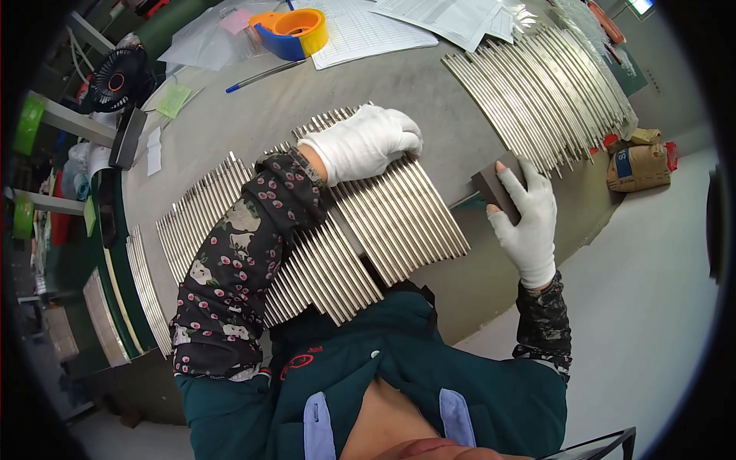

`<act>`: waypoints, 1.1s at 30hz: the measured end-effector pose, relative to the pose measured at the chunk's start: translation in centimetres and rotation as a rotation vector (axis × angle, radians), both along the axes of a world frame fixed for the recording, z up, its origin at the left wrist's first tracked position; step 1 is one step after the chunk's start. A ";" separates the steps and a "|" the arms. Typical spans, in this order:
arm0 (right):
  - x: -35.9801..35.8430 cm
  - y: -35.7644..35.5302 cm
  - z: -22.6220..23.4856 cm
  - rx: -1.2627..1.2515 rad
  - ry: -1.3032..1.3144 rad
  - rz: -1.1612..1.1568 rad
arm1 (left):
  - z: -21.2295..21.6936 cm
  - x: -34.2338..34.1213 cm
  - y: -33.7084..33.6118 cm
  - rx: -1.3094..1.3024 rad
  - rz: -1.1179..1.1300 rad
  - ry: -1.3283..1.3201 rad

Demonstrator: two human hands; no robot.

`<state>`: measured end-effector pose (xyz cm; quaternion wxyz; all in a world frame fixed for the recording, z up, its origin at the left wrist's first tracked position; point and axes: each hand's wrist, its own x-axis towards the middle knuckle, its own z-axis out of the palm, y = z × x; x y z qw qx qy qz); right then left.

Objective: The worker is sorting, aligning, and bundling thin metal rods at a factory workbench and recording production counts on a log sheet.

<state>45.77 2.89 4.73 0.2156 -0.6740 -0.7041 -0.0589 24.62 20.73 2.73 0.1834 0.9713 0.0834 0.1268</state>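
Observation:
Thin, shiny metal rods (402, 218) lie side by side in several rows on a grey tabletop. My left hand (366, 144), in a white glove, curls down over the far ends of the row in front of me. Its fingers are bent at the rods, with most of the fingertips hidden beneath the hand. Off the right side of that row, my right hand (529, 218), gloved in white with bare fingertips, grips a dark grey-brown rectangular block (497, 188) near the table edge. A dark piece (371, 268) shows in the gap between two rows.
Another fan of rods (540, 96) lies at the far right, beside a brown package (640, 165). Toward the back are papers (368, 34), an orange-and-blue tape dispenser (291, 34) and a pen (264, 77). A small black fan (119, 79) stands at the left.

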 end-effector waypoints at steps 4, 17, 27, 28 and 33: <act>-0.1 -0.4 -0.1 -0.001 0.011 0.031 | -0.8 -3.5 -0.9 0.189 0.088 0.103; -0.5 13.0 -1.3 0.110 -0.229 0.141 | -0.2 -2.7 -1.0 0.364 0.245 0.075; 0.7 0.8 -0.5 -0.381 0.418 -0.067 | 4.4 -14.1 -9.5 0.280 0.068 0.282; 1.6 0.5 -2.2 -0.545 0.640 -0.085 | 4.2 -13.8 -10.0 0.331 0.041 0.289; -1.5 1.8 -2.4 -1.214 1.513 0.076 | 4.3 -12.6 -9.8 0.369 -0.041 0.421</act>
